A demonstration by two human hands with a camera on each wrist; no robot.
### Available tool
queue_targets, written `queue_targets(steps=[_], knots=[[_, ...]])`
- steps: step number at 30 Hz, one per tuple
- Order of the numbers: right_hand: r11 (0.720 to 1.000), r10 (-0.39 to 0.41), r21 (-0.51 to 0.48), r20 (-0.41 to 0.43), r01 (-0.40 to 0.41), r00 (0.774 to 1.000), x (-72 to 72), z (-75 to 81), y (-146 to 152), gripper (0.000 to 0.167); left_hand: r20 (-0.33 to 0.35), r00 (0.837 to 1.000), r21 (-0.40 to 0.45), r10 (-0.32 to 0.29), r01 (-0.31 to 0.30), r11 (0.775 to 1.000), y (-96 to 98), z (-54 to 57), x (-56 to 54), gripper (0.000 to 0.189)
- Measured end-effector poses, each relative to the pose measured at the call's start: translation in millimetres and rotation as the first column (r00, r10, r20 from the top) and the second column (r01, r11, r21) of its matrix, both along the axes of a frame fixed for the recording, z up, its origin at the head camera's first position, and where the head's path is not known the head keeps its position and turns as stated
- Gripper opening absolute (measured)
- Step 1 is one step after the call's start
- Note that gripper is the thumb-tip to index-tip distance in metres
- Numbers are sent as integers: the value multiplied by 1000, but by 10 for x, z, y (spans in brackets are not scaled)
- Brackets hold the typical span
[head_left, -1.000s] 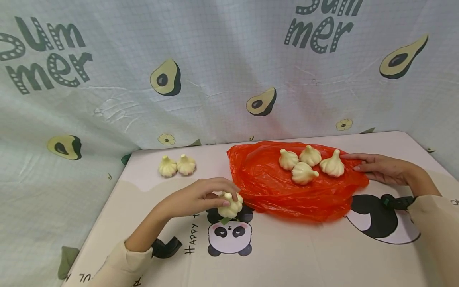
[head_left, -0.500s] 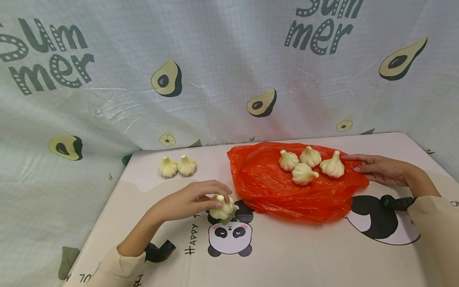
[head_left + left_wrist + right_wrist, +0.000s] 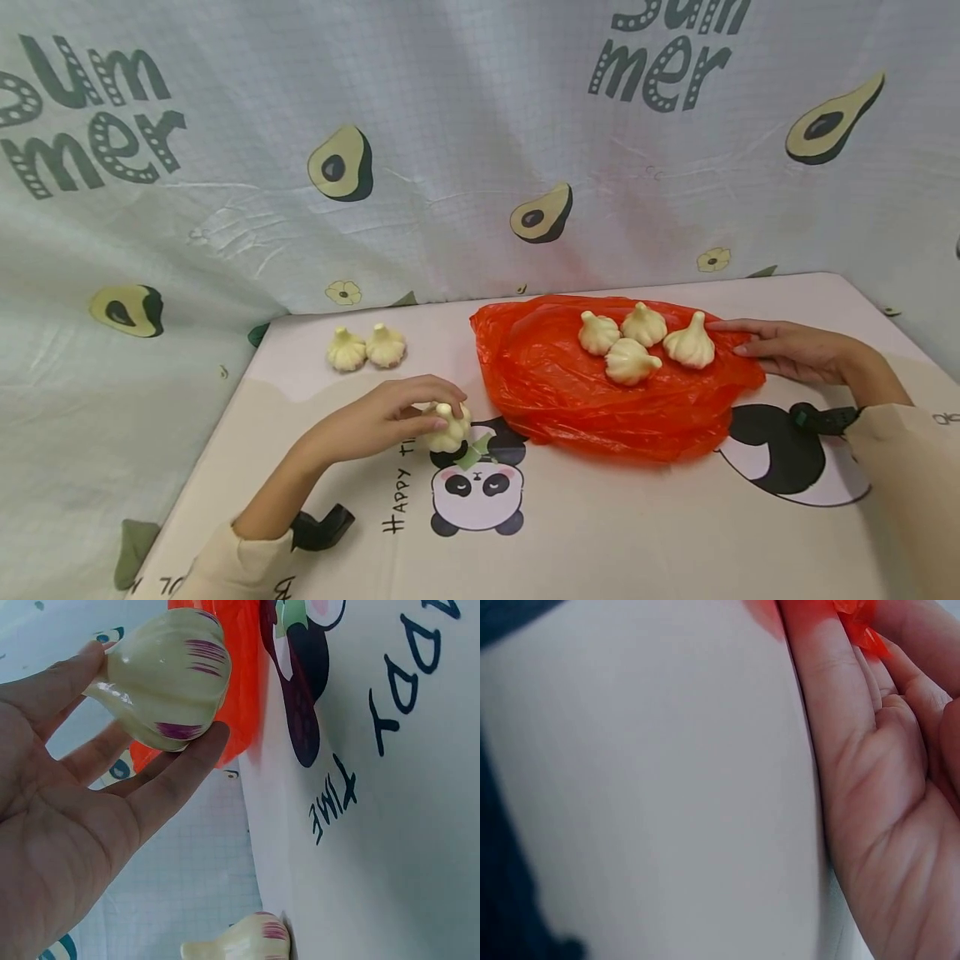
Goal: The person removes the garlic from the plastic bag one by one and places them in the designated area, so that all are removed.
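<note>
A pale garlic bulb (image 3: 452,430) is gripped between the thumb and fingers of my left hand (image 3: 382,419), low above the panda print. In the left wrist view the same bulb (image 3: 169,675) shows purple streaks, and the fingers reach round it. Several garlic bulbs (image 3: 630,362) lie grouped on a red plastic bag (image 3: 558,400) spread over the table. At the bag's right edge, my right hand (image 3: 806,354) holds the thin plastic with the thumb over it; some fingers are hidden beneath. A bit of red plastic (image 3: 866,634) shows among its fingers in the right wrist view.
Two more garlic bulbs (image 3: 366,347) sit side by side at the back left of the table (image 3: 600,533). Behind the table hangs a pale curtain (image 3: 435,108) with avocado prints. A green patch (image 3: 474,452) is visible above the panda's face.
My left hand has moved left, away from the red bag, carrying the garlic bulb with it. The right hand stays at the bag's edge. The head view has shifted slightly.
</note>
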State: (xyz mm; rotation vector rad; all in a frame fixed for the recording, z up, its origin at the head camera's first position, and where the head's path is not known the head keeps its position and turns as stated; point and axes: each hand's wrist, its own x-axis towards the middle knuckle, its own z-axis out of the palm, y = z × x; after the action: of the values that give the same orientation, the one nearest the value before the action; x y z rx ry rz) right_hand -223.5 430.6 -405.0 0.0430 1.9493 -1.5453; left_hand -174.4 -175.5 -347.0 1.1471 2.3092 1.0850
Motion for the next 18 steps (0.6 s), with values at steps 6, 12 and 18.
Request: queue_targets(steps=[6, 12, 18], knots=[[999, -20, 28, -6, 20, 1000, -8, 1, -38, 55, -31, 999, 29, 31, -30, 999, -35, -18, -44, 23], [999, -30, -12, 26, 30, 999, -12, 13, -42, 51, -35, 998, 40, 58, -56, 998, -49, -27, -81, 19], [998, -11, -67, 44, 14, 999, -1, 26, -11, 46, -9, 994, 46, 110, -110, 993, -36, -24, -119, 17]])
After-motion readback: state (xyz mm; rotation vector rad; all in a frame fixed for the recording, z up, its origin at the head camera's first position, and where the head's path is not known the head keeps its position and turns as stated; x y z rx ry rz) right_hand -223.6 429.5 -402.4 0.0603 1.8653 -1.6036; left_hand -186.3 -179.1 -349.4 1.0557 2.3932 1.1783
